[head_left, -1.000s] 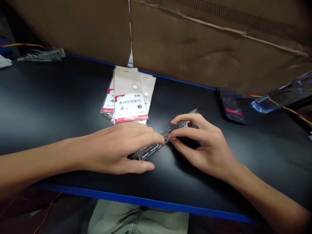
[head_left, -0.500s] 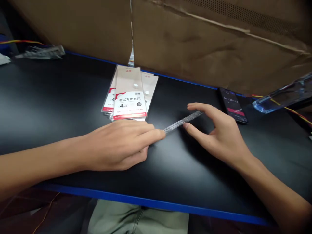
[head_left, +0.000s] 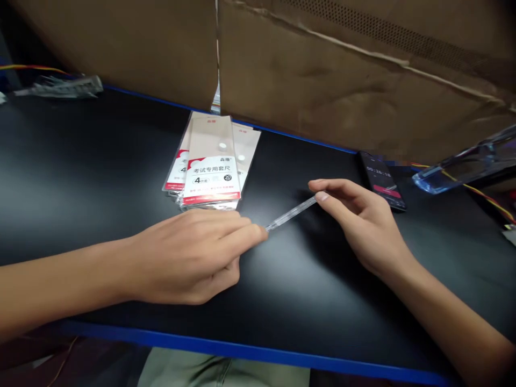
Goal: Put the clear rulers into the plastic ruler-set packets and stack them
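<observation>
A slim bundle of clear plastic rulers (head_left: 291,214), seen edge-on, slants between my two hands above the black desk. My left hand (head_left: 197,255) is closed on its lower left end, the thumb side toward the right. At the upper right end, the thumb and index finger of my right hand (head_left: 358,220) pinch it. Just beyond my left hand lie several flat clear packs with white and red labels, the top ruler-set pack (head_left: 212,161) overlapping the others. How much of the bundle sits inside my left hand is hidden.
A phone (head_left: 382,180) showing a running timer lies past my right hand. Beside it a clear cup (head_left: 439,174) rests tilted or on its side. Brown cardboard (head_left: 342,91) stands along the desk's back edge. A crumpled clear packet (head_left: 66,87) lies far left.
My right thumb and index finger, apart around the far end of the rulers before, have closed on it. The view has shifted slightly, and my left hand keeps its hold.
</observation>
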{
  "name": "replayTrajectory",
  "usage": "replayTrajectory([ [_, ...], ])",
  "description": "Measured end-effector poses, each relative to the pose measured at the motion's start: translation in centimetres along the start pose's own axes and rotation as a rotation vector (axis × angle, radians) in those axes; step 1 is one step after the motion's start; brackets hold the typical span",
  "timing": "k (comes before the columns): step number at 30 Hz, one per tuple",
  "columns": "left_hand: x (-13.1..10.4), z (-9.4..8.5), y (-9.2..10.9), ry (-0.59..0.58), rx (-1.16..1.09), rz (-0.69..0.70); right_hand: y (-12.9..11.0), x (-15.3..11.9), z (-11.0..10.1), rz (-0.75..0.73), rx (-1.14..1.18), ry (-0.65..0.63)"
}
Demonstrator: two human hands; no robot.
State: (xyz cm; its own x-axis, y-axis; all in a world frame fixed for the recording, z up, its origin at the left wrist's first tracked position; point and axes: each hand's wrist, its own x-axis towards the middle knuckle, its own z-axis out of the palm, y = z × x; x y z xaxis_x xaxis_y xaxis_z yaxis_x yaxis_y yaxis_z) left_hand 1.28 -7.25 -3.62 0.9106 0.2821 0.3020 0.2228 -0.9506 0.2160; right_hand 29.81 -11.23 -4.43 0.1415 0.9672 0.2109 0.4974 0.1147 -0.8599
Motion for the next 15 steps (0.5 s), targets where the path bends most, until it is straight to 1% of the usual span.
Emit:
replayTrajectory([
  [2, 0.1, 0.0, 0.1, 0.029, -0.008, 0.013, 0.2, 0.4, -0.5, 0.084, 0.072, -0.025],
  [7, 0.2, -0.1, 0.2, 0.028, -0.012, -0.001, 0.6, 1.0, -1.5, 0.126, 0.235, -0.071],
  [15, -0.1, 0.4, 0.0, -0.005, -0.033, -0.069, 0.8, 1.2, -1.8, 0.165, 0.273, -0.073],
])
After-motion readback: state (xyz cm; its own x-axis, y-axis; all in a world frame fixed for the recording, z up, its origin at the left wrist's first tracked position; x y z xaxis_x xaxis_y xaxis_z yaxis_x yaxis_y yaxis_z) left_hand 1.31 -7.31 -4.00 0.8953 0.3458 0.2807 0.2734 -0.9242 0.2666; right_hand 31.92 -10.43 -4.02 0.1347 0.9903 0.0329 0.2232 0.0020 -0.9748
